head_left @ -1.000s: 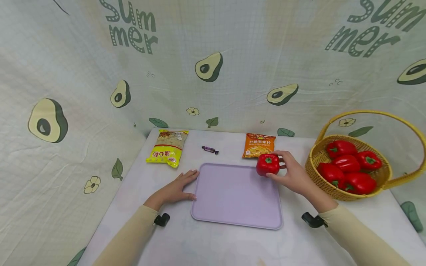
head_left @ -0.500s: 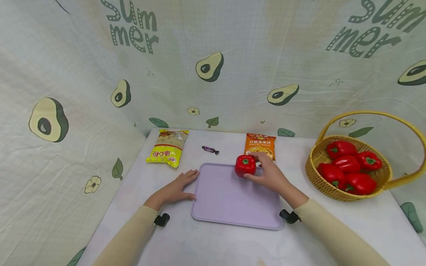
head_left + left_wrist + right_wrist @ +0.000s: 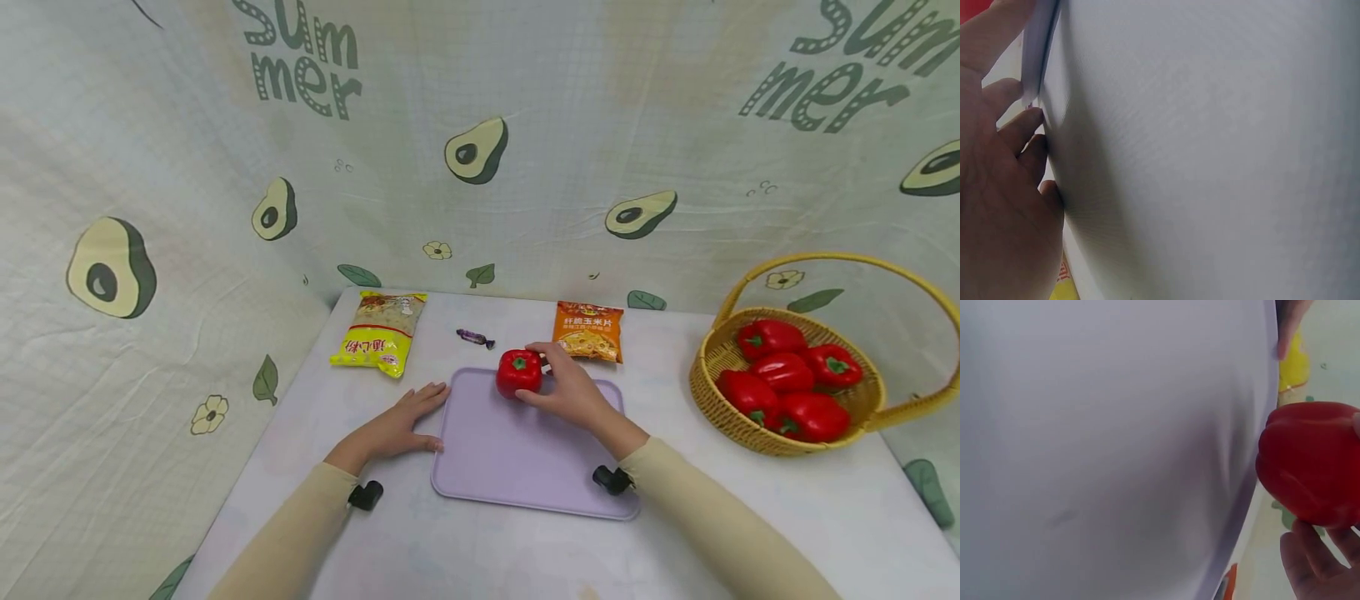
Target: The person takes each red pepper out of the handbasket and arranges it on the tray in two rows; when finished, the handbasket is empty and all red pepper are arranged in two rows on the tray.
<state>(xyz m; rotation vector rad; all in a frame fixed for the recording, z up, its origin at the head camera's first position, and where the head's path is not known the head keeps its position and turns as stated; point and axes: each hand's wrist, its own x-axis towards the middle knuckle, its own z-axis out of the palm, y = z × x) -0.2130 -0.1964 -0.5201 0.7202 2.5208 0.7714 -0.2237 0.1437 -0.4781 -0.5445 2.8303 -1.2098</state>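
My right hand (image 3: 573,396) grips a red bell pepper (image 3: 517,375) with its green stem facing up. The bell pepper is over the back left part of a flat lilac tray (image 3: 525,462); whether its base touches the tray I cannot tell. Thumb and fingers curl round its right side, and the right wrist view shows the smooth red pepper (image 3: 1310,465) close up. My left hand (image 3: 393,427) lies at the tray's left edge, its fingers extended and spread, fingertips and thumb touching the rim. In the left wrist view that hand (image 3: 1007,181) is seen from the palm side.
A yellow wicker basket (image 3: 711,402) with an arched handle stands at the right, holding several red bell peppers (image 3: 780,372). Behind the tray lie a yellow food bag (image 3: 381,333), a purple wrapped candy (image 3: 475,338) and an orange snack bag (image 3: 588,331). A patterned cloth hangs behind.
My right hand has carried the bell pepper leftward from the tray's back right corner to its back left part. The left hand has stayed at the tray's left edge.
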